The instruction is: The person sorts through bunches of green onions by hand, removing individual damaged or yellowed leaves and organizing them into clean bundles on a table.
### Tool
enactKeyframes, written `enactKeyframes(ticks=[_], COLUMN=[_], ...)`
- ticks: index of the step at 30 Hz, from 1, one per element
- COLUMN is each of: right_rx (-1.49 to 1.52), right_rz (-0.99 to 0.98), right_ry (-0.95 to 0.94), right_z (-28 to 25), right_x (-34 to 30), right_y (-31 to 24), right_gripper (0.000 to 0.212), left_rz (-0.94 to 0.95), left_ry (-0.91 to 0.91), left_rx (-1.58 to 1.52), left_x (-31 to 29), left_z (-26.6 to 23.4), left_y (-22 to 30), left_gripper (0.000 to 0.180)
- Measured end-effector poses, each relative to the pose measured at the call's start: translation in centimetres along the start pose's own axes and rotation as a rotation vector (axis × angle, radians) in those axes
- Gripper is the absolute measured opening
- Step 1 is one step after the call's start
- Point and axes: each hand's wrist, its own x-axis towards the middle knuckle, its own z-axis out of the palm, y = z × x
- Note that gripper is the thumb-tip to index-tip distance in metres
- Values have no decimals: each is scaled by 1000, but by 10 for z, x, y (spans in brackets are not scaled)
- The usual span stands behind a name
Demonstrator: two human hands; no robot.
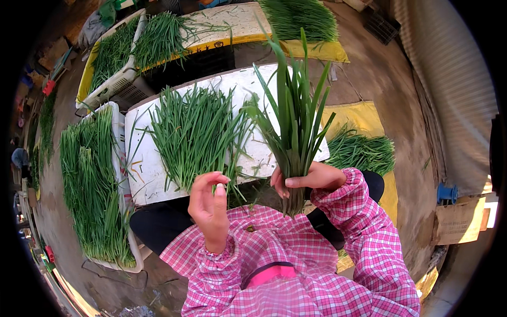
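Note:
My right hand (309, 178) is closed around the lower stems of an upright bunch of garlic chives (293, 119). The dark green blades fan out above the fist, and the pale stem ends hang below it, over my lap. To its left my left hand (209, 203) is raised with loosely bent fingers, the thumb a little apart from them and nothing visible in between. Just beyond that hand, a loose pile of chives (198, 134) lies on a white board (138, 185), its stem ends toward me. Stray blades and trimmings are scattered beside the pile.
At the left stands a white crate (120, 158) packed with chives. Another crate (132, 66) holds more behind it. A second white board (232, 24) with chives lies at the far side. More chives (362, 150) rest on yellow sheeting (359, 117) at the right.

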Motion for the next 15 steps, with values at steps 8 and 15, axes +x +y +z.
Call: enactKeyframes(ticks=[8,15], right_rx=[41,-73], right_rz=[-273,-335], right_ry=[-128,-234], right_z=[12,18], right_x=[14,25], right_y=[11,21], right_gripper=[21,20], left_rz=[-486,-446], left_ry=[-768,-714], left_rx=[48,-39], left_x=[-38,-40], left_z=[12,25], left_y=[-39,-48], left_gripper=[60,60])
